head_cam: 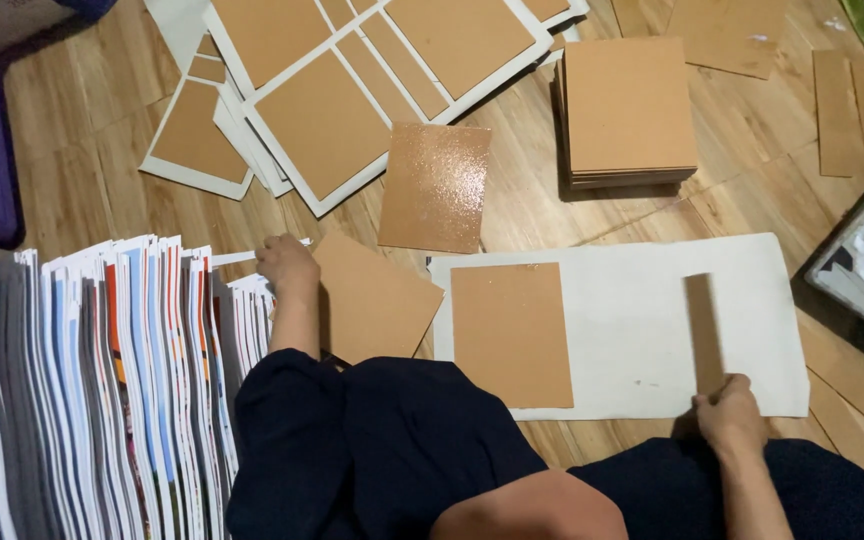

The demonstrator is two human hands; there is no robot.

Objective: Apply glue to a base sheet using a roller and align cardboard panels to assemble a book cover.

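Right hand (730, 418) is pinching the near end of a narrow brown cardboard strip (703, 330), holding it flat on a large white paper sheet (632, 330) on the wooden floor (72, 140). Left hand (285, 264) is curling, fingers closed, at the top edge of the upright row of white-edged printed sheets (102, 380), next to a loose square brown board (377, 300); can't tell if it's actually gripping 1.

1 square brown cardboard panel (510, 333) is already lying on the white sheet, left of the strip, well apart from it.

Strip looks light, thin, stiff-ish but easy to kink; best taking it by the ends, pressing flat. White sheet looks limp, likely creasing if dragged.

Further out: a glossy speckled brown square (435, 187), a neat stack of square brown boards (628, 108), and overlapping white sheets with brown panels mounted (352, 90).
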